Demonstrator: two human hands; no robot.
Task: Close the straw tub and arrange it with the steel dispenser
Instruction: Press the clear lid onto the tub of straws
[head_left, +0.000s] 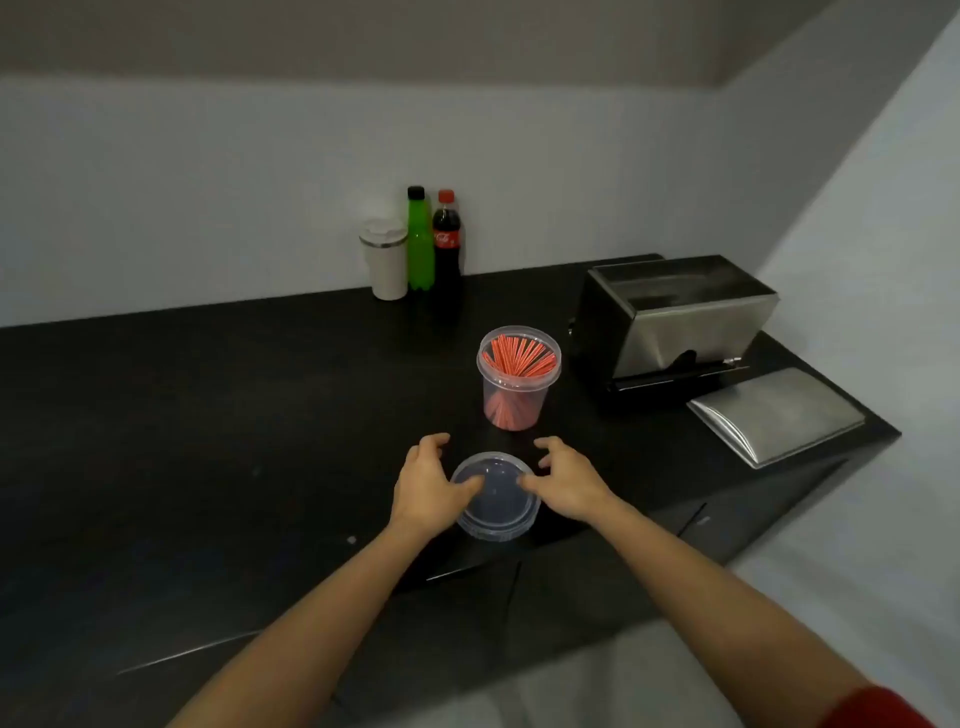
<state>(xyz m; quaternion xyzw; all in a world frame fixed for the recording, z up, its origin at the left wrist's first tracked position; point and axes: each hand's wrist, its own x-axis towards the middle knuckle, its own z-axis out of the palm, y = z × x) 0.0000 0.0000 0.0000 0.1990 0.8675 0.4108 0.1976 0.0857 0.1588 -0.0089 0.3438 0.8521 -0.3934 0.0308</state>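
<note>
Evidently light and slippery, the clear lid (496, 501) between the half-open left hand (423, 480) and right hand (569, 480) is touched by thumbs only; its rim is best pinched.

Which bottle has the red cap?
The dark cola bottle, on the right of the pair. The green bottle beside it has a black cap.

This looks like a drinks counter in a small café or snack bar. The black counter (208, 415) holds a steel dispenser (675, 317), a tub of red straws (517, 384), a green bottle (420, 244), a cola bottle (447, 244) and a tumbler (384, 265).
</note>
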